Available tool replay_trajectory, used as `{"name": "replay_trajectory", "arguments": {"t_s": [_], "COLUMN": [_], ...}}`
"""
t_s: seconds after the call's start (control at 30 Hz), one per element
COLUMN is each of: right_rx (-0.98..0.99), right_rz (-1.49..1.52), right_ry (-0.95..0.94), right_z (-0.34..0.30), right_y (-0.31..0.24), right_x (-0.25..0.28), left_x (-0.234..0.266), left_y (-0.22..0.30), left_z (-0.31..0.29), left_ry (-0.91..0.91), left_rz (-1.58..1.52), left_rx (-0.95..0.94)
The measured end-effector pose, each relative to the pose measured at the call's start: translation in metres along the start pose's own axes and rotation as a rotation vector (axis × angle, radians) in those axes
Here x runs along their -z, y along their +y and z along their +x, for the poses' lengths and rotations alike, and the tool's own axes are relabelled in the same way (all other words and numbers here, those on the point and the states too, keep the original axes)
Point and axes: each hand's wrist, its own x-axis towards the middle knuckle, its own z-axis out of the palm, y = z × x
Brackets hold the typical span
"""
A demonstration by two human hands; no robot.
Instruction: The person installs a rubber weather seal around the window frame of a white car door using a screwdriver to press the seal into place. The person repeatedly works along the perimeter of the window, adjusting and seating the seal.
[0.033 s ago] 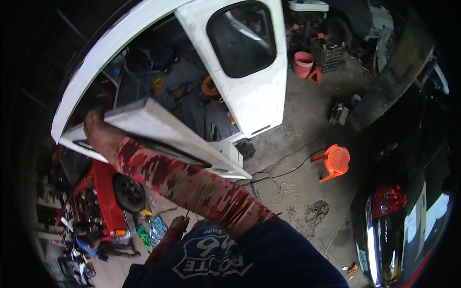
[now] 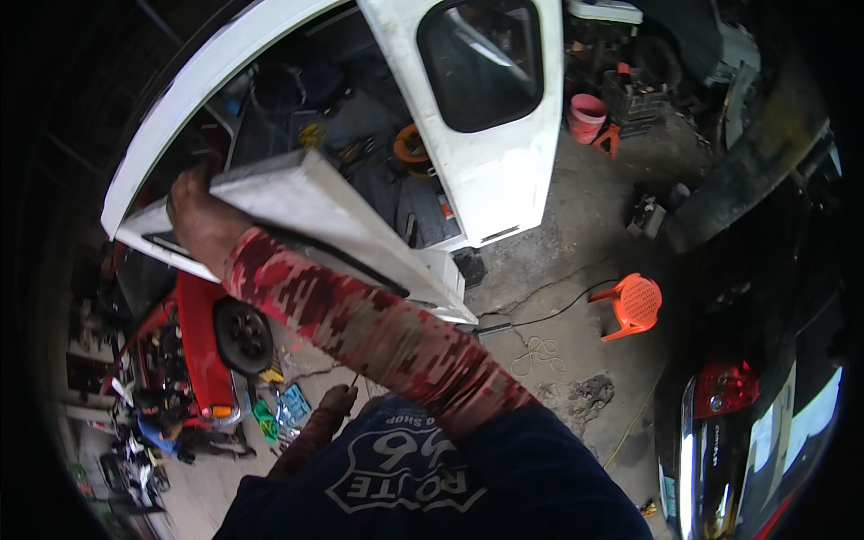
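Your raised hand (image 2: 202, 220) grips the near edge of the white panel (image 2: 315, 211), held up beside the white door (image 2: 490, 153). Bare concrete floor (image 2: 558, 270) lies open toward the orange chair (image 2: 634, 304). Nothing has shifted since the earlier frame. Your other hand (image 2: 324, 414) hangs low; its grip is unclear.

- Some flat packets (image 2: 286, 407) in blue-green and bright green lie on the floor, low on the left, just beside the black wheel (image 2: 243, 335).
- No signs or screens can be seen.

Car workshop: vehicles (image 2: 747, 423), scattered tools (image 2: 274, 409)
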Motion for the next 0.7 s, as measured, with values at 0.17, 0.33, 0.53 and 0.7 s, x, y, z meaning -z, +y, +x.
{"name": "replay_trajectory", "arguments": {"t_s": [0.17,0.33,0.53,0.7], "right_rx": [-0.091,-0.167,-0.101,-0.584], "right_rz": [-0.022,-0.117,0.252,0.381], "right_ry": [0.015,0.081,0.471,-0.100], "right_z": [-0.002,-0.002,-0.050,-0.197], "right_y": [0.011,0.019,0.021,-0.044], "right_x": [0.003,-0.001,-0.003,0.059], "left_x": [-0.002,0.012,0.038,0.072], "left_y": [0.010,-0.008,0.015,0.081], "left_z": [0.030,0.056,0.087,0.090], "left_ry": [0.127,-0.076,-0.273,-0.672], "left_rz": [0.147,0.113,0.063,0.225], "left_rx": [-0.080,-0.012,-0.325,-0.660]}}
